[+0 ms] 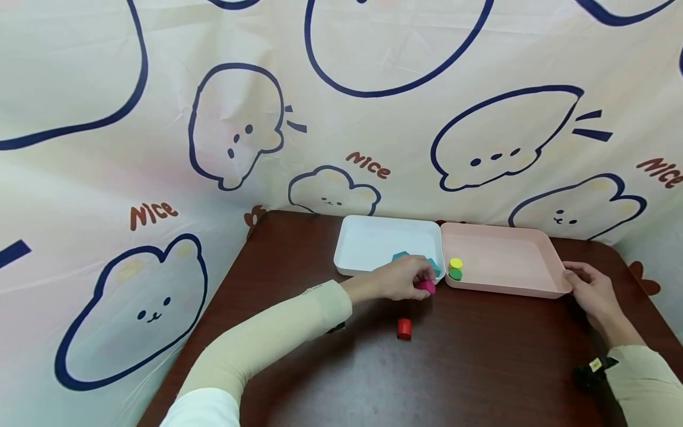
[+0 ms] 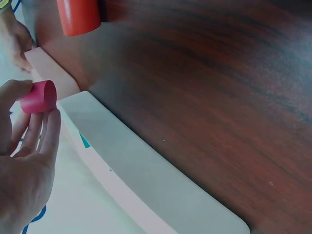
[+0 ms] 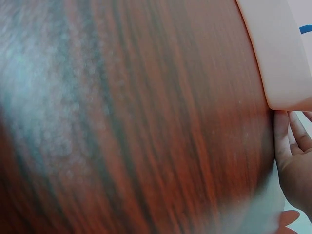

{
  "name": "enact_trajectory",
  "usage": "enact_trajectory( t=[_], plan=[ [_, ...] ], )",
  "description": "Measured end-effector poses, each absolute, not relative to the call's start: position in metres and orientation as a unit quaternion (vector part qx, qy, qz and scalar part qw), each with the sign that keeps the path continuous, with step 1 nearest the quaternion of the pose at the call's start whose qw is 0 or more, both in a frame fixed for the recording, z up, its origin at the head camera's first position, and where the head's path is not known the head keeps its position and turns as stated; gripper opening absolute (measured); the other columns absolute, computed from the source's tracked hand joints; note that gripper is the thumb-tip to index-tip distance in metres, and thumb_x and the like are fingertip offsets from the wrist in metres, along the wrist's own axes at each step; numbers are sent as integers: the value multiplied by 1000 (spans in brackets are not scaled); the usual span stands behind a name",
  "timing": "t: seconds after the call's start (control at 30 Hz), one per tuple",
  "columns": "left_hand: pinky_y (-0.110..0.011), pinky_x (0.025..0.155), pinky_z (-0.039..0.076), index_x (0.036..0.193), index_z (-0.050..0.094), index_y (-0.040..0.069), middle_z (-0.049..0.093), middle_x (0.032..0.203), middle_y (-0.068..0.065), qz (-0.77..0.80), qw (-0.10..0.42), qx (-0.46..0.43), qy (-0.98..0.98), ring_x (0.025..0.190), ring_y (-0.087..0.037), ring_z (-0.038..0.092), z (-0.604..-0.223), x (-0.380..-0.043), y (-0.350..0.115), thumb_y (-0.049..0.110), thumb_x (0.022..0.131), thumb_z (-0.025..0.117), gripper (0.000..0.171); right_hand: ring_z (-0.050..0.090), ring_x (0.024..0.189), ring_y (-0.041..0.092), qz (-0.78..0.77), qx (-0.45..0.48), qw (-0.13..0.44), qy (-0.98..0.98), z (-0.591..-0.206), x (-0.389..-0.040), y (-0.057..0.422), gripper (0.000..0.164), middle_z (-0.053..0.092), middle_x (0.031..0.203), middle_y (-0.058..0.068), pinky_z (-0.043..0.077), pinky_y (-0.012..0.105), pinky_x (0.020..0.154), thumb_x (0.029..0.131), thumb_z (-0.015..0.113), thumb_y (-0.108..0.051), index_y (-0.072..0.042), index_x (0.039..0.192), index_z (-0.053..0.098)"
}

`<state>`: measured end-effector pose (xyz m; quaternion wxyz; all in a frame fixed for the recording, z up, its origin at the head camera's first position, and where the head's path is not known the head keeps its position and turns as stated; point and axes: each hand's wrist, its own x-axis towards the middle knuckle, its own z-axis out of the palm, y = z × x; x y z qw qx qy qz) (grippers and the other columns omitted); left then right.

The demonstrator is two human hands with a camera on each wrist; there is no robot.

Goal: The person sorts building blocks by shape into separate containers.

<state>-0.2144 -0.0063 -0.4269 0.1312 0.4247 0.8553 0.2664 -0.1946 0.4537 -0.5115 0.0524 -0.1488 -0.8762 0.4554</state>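
The pink cylinder (image 1: pixel 426 287) is pinched at the fingertips of the left hand (image 1: pixel 397 279), thumb on one side and fingers on the other, just above the counter (image 1: pixel 480 367) at the near rim of the white tray (image 1: pixel 373 240). In the head view the hand covers most of the cylinder; the left wrist view shows it (image 2: pixel 39 97) more fully, with one flat end facing the camera.

Behind the left hand, the white tray holds teal pieces (image 1: pixel 401 256), partly hidden by the fingers, so their number and shape cannot be determined. To the right of the left hand, the pink tray (image 1: pixel 507 261) sits edge to edge with the white tray and holds a yellow disc (image 1: pixel 455 263) and a green disc (image 1: pixel 455 274) close together in its near left corner.

The right hand (image 1: pixel 589 287) rests against the near right corner of the pink tray with fingers loosely extended. In the right wrist view only part of this hand (image 3: pixel 295 161) is visible beside the tray corner; the rest is cut off, and the view is blurred.

A red cylinder (image 1: pixel 404 328) lies on the counter nearer the person than the left hand, apart from it.
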Motion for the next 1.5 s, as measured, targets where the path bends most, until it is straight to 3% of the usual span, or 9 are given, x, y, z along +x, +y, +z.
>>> enact_trajectory(
  t=[0.47, 0.67, 1.1, 1.3, 1.5],
  plan=[
    [-13, 92, 54, 126, 69, 7, 61, 116, -1, 257, 76, 436, 859, 103, -11, 63, -407, -224, 13, 18, 94, 83, 37, 51, 89, 10, 453, -149, 60, -877, -513, -195, 455, 46, 52, 130, 17, 50, 14, 65, 113, 44, -33, 1, 143, 51],
    [-7, 89, 50, 122, 71, 6, 63, 113, -2, 262, 51, 433, 861, 100, -9, 63, -405, -231, 19, 17, 93, 83, 33, 51, 90, 10, 451, -146, 57, -879, -513, -195, 453, 48, 50, 134, 22, 50, 12, 64, 114, 44, -33, 3, 145, 49],
    [-5, 83, 49, 120, 70, 13, 63, 108, 6, 306, 53, 369, 876, 101, -8, 63, -411, -246, 28, 21, 95, 83, 29, 50, 93, 13, 449, -139, 54, -881, -510, -196, 453, 51, 49, 134, 20, 48, 12, 65, 114, 43, -35, 3, 147, 48],
    [-5, 82, 49, 120, 71, 12, 63, 108, 5, 327, 48, 355, 874, 99, -6, 63, -415, -254, 35, 20, 95, 82, 29, 50, 93, 10, 449, -143, 59, -880, -512, -196, 454, 49, 50, 133, 20, 48, 10, 65, 113, 44, -34, 2, 146, 49],
    [-6, 81, 50, 120, 69, 9, 64, 108, 3, 372, 47, 325, 869, 101, -13, 67, -419, -258, 40, 18, 95, 83, 30, 50, 92, 10, 453, -151, 58, -877, -513, -195, 454, 48, 51, 132, 19, 48, 11, 65, 113, 44, -35, 1, 144, 51]
  ],
)
